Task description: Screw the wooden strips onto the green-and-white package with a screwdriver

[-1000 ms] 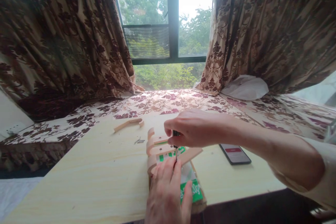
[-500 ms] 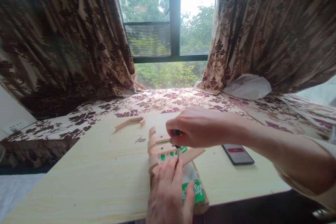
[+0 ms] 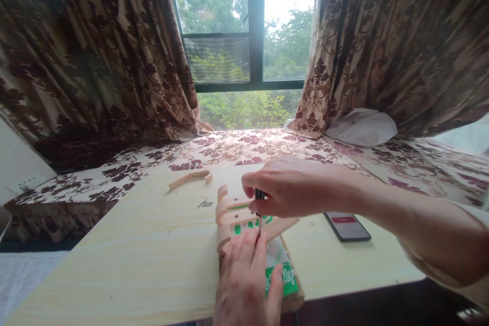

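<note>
My right hand (image 3: 284, 188) is closed around the dark handle of a screwdriver (image 3: 260, 194), held upright. Its thin shaft points down between the fingertips of my left hand (image 3: 242, 275). That left hand bears down over the nearest curved wooden hook (image 3: 224, 237), holding it against the block beneath, thumb out to the right. The fingers hide the screwdriver's tip and any screw under it. Two more wooden hooks lie alongside, farther away, with dark screw heads in them. All rest across a block wrapped in green-and-white printed packaging (image 3: 280, 280).
Another wooden hook (image 3: 191, 178) lies loose at the table's far left. Several small screws (image 3: 205, 204) sit in a pile left of the block. A phone (image 3: 348, 227) with a lit screen is on the right of the pale table (image 3: 145, 249). Behind is a floral-covered ledge (image 3: 244, 145).
The screwdriver's handle has turned slightly within my right hand's fingers. My left hand stays in place on the hook. The whole view has shifted very slightly.
</note>
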Demonstrator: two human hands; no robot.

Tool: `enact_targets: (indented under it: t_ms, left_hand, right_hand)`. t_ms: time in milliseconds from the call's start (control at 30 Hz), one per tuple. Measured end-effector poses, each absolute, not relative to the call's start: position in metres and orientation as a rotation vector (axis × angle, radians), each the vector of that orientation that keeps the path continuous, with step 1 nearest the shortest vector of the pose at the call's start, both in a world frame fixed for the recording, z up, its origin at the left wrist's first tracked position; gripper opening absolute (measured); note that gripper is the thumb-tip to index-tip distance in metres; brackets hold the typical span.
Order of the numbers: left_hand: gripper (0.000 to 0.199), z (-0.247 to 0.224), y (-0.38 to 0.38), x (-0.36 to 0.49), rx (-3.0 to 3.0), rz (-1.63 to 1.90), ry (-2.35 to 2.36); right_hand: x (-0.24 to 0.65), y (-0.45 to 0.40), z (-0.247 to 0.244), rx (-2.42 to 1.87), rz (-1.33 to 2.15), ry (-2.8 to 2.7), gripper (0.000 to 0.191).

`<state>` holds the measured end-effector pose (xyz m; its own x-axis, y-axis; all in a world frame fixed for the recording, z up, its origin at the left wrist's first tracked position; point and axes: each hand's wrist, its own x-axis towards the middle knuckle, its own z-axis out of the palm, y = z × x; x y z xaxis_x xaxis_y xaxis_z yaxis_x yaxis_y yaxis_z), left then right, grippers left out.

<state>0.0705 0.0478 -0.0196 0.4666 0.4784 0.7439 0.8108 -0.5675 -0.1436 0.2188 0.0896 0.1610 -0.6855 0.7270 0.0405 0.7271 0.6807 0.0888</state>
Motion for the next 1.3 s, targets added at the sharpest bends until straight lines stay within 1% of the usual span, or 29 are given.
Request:
enact_targets:
  t_ms: [100,333,433,567,767,900,1000,1133,1233,1300]
  left_hand:
    - [0.039,-0.019,0.047,0.073,-2.217,-0.906,-1.079]
    - [0.04,-0.019,0.049,0.071,-2.186,-0.866,-1.033]
    - [0.04,-0.019,0.05,0.072,-2.183,-0.861,-1.026]
    - [0.04,-0.02,0.05,0.072,-2.189,-0.871,-1.024]
    - [0.044,-0.027,0.053,0.066,-2.211,-0.8,-1.02]
    - [0.047,-0.033,0.056,0.062,-2.173,-0.787,-0.985]
    - [0.044,-0.033,0.058,0.061,-2.124,-0.814,-0.931]
    - [0.04,-0.032,0.061,0.061,-2.072,-0.837,-0.908]
    - [0.04,-0.034,0.064,0.06,-2.077,-0.818,-0.895]
    - [0.041,-0.034,0.065,0.059,-2.085,-0.805,-0.888]
  right_hand:
    - [0.219,0.087,0.163,-1.214,-0.105,-2.896,0.016]
    - [0.219,0.093,0.149,-1.301,-0.187,-2.789,0.025]
    - [0.222,0.093,0.155,-1.316,-0.08,-2.811,0.021]
    - [0.226,0.091,0.161,-1.229,0.033,-2.851,0.013]
    - [0.224,0.092,0.147,-1.235,-0.119,-2.777,0.018]
    - [0.226,0.091,0.152,-1.263,-0.11,-2.794,0.018]
    - [0.225,0.089,0.157,-1.238,-0.074,-2.843,0.015]
    - [0.222,0.091,0.146,-1.186,-0.148,-2.813,0.019]
    - [0.22,0.094,0.14,-1.224,-0.226,-2.76,0.022]
    - [0.22,0.094,0.144,-1.249,-0.2,-2.77,0.021]
